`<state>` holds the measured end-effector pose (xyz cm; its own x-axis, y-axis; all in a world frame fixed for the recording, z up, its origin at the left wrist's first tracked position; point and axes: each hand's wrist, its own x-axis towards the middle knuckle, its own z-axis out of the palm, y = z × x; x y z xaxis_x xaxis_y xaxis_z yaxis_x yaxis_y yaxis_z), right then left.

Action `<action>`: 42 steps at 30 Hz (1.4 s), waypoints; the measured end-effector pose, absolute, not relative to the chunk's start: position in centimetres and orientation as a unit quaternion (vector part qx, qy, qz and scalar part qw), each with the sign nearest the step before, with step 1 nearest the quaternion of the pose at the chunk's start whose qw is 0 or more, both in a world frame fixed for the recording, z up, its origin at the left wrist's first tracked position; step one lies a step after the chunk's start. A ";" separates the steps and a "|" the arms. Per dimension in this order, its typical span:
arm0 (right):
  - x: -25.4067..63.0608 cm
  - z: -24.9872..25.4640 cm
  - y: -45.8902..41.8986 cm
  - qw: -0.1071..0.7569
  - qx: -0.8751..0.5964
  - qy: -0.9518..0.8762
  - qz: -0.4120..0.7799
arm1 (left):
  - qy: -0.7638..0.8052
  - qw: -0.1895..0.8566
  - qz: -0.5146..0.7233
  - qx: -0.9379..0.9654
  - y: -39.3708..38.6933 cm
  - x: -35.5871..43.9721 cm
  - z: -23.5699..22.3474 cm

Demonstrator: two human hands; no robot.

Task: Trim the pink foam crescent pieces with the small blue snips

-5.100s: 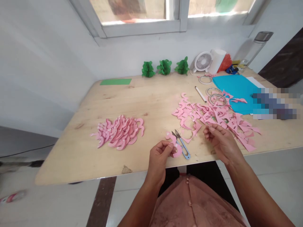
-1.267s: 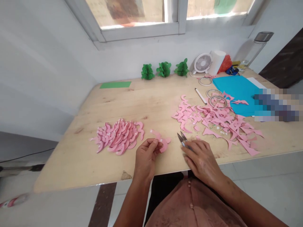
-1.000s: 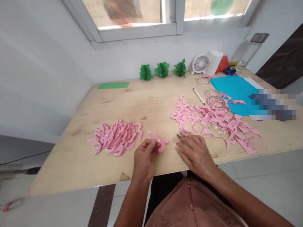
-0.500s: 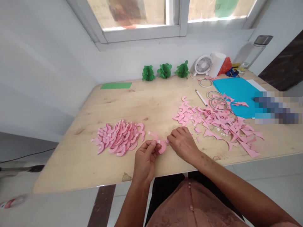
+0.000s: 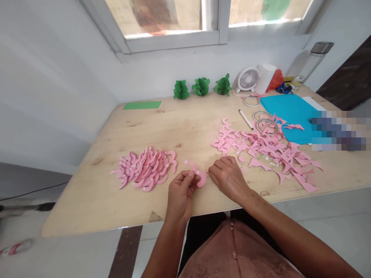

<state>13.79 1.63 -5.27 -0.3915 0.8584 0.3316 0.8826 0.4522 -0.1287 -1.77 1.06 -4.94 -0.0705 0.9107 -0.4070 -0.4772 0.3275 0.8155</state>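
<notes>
My left hand [image 5: 182, 190] pinches a pink S-shaped paper cutout [image 5: 201, 180] between thumb and fingers, just over the table near its front edge. Small white patches show on the cutout. To the right of it, my right hand [image 5: 227, 175] has its fingers pressed together; whatever lies between them is too small to make out. A heap of similar pink curved cutouts [image 5: 149, 168], many with white patches, lies left of my left hand. Beyond my right hand spread jagged pink paper scraps [image 5: 269, 148].
Rolls of tape [image 5: 268, 126] and a white marker [image 5: 246, 119] lie by the scraps. Blue sheets [image 5: 292, 112] are at the right. Along the wall stand three green paper shapes [image 5: 201, 87], a small fan [image 5: 248, 79] and a glass bottle [image 5: 314, 63]. A green strip [image 5: 142, 105] lies back left.
My left hand has shifted slightly right with the pink cutout. My right hand has also moved a little to the right, its fingers still together.
</notes>
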 end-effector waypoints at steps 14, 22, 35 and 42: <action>22.6 -5.7 -3.4 0.317 -0.619 -0.718 -0.025 | 0.528 0.584 0.458 0.413 1.8 1.4 -4.8; 22.5 -5.7 -3.8 0.357 -0.625 -0.693 0.037 | 0.545 0.513 0.361 0.557 2.2 1.7 -5.9; 19.7 -3.9 -4.6 0.405 -0.583 -0.704 -0.005 | 0.454 0.689 0.310 0.472 -1.4 3.7 -3.0; 18.6 -3.9 -5.2 0.419 -0.552 -0.721 -0.006 | 0.391 0.784 0.329 0.353 -1.3 4.8 -3.0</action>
<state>18.60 -5.19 -3.92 -0.0398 0.7914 0.6099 0.8012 0.3900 -0.4538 4.77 -1.32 -3.00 0.4770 0.7922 -0.3806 -0.2400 0.5340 0.8107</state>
